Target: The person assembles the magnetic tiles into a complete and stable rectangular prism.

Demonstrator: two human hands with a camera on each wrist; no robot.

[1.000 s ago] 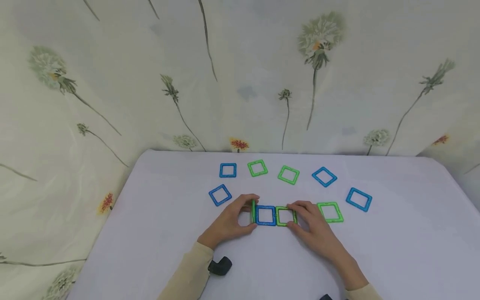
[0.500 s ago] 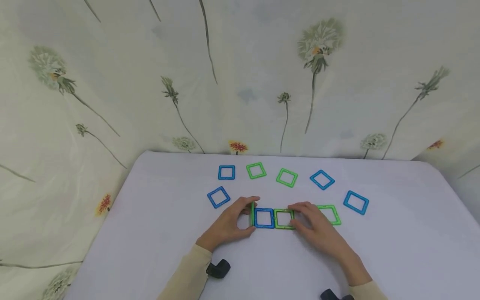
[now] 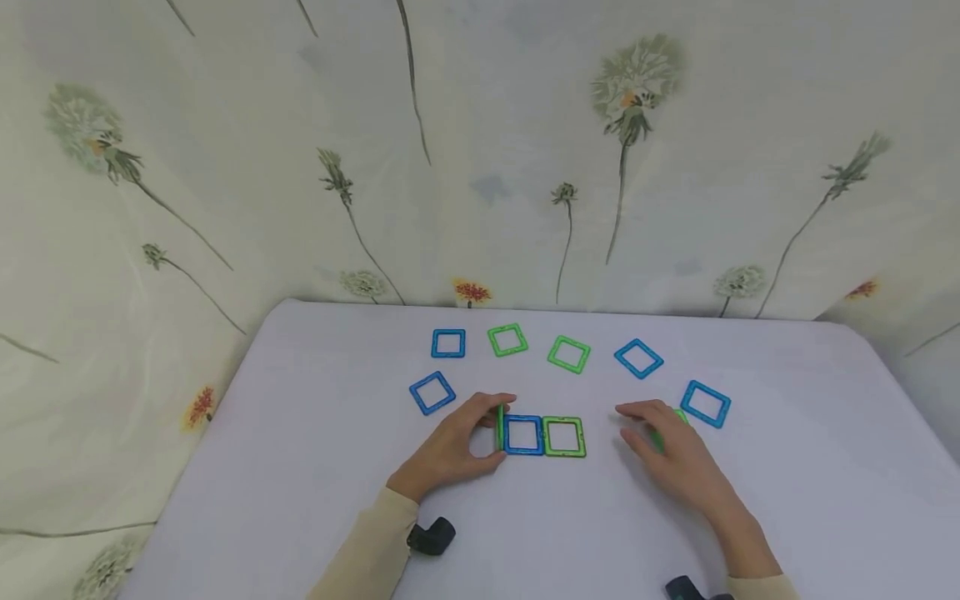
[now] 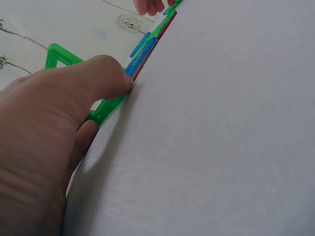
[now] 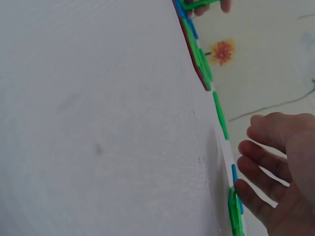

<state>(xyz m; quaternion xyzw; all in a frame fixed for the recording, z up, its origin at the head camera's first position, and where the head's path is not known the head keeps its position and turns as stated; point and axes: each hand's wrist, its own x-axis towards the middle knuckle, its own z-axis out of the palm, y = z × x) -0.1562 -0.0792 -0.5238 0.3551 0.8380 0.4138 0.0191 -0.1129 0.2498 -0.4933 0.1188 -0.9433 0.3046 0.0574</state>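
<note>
In the head view my left hand [image 3: 450, 442] holds a green square magnetic tile [image 3: 500, 429] on edge, fingers at its far side and thumb at its near side. This tile stands along the left edge of a flat blue tile [image 3: 522, 452]. A flat green tile [image 3: 564, 453] adjoins the blue one on the right. Red edges [image 4: 168, 25] show beneath this pair in the left wrist view. My right hand [image 3: 678, 458] hovers with loosely bent fingers and nothing between them, over another green tile [image 3: 657, 440] that it partly covers.
Loose square tiles lie in an arc beyond the hands: blue [image 3: 432, 393] and blue [image 3: 448, 355] at left, green [image 3: 507, 352] and green [image 3: 568, 368] in the middle, blue [image 3: 639, 377] and blue [image 3: 706, 418] at right. A flowered cloth [image 3: 480, 208] hangs behind the white table [image 3: 337, 375].
My right hand has let go of the flat green tile's right side and moved right, over the loose green tile. My left hand still holds the upright green tile in place.
</note>
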